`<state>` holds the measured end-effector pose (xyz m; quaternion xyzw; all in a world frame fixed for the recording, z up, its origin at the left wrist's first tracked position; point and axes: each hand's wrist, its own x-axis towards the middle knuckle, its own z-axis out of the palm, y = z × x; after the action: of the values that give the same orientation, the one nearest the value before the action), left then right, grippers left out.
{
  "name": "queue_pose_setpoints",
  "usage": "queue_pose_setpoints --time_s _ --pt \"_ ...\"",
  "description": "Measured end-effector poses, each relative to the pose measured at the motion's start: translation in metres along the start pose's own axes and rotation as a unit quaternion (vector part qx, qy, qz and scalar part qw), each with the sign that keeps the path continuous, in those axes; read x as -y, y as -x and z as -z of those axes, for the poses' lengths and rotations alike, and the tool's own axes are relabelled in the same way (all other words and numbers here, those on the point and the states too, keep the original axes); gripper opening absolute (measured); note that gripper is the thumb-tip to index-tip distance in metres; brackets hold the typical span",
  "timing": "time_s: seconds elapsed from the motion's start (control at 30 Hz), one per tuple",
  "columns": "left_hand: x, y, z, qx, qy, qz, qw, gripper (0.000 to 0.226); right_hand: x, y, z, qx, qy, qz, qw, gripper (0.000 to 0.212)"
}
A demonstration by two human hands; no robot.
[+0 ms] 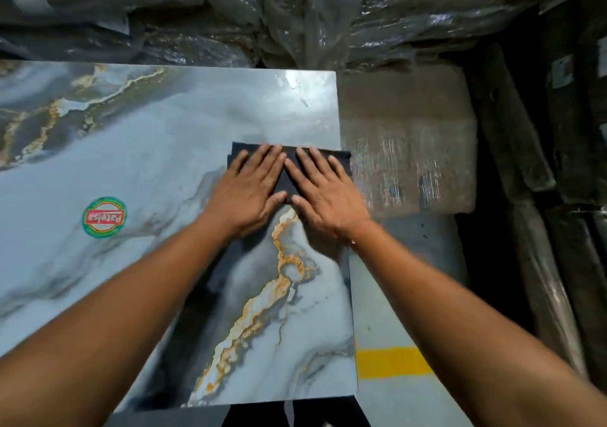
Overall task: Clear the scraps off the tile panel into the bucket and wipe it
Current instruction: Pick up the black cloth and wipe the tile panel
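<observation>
A glossy blue-grey marble-look tile panel (138, 150) with gold veins fills the left and middle of the view. A dark folded cloth (285, 180) lies flat near the panel's right edge, one corner overhanging it. My left hand (249, 186) and my right hand (323, 193) lie side by side on the cloth, palms down, fingers straight and pressing it onto the tile. The fingertips point away from me. No scraps show on the panel, and no bucket is in view.
A round red-and-green sticker (104, 218) sits on the panel at left. Right of the panel stands a plastic-wrapped block (407, 150). A floor with a yellow stripe (392, 362) lies below. Crumpled dark plastic sheeting (295, 12) lines the back; dark wrapped rolls (538, 196) stand right.
</observation>
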<state>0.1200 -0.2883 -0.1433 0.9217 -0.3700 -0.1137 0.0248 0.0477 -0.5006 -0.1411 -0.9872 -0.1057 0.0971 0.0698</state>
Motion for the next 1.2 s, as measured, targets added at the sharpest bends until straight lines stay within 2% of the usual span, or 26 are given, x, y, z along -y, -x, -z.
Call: queue_pose_setpoints --time_s 0.33,0.43,0.57,0.7,0.83,1.1,1.2 --pt "-0.118 0.23 -0.047 0.026 0.03 0.005 0.999 0.075 0.125 0.22 -0.035 0.055 -0.04 -0.007 0.998 0.071" --pt "-0.134 0.262 -0.052 0.046 0.024 0.018 0.999 0.076 0.143 0.246 -0.039 0.079 -0.027 -0.003 0.997 0.073" --pt "-0.13 0.264 -0.055 0.058 0.022 0.017 0.998 0.079 0.148 0.249 -0.041 0.091 -0.023 -0.015 0.995 0.074" --pt "-0.113 0.251 -0.051 0.042 0.033 0.004 0.999 0.074 0.143 0.229 -0.038 0.089 -0.023 -0.007 0.996 0.071" --pt "-0.078 0.202 -0.043 0.031 0.036 0.02 0.999 0.074 0.125 0.171 -0.03 0.067 -0.032 -0.01 0.997 0.07" --pt "0.039 0.027 -0.011 -0.009 -0.008 0.0 1.0 0.077 0.044 -0.016 -0.011 0.003 0.011 -0.009 1.0 0.068" --pt "0.088 -0.039 0.008 -0.006 -0.023 -0.009 1.0 0.079 0.018 -0.092 0.005 0.004 0.012 -0.017 1.0 0.068"
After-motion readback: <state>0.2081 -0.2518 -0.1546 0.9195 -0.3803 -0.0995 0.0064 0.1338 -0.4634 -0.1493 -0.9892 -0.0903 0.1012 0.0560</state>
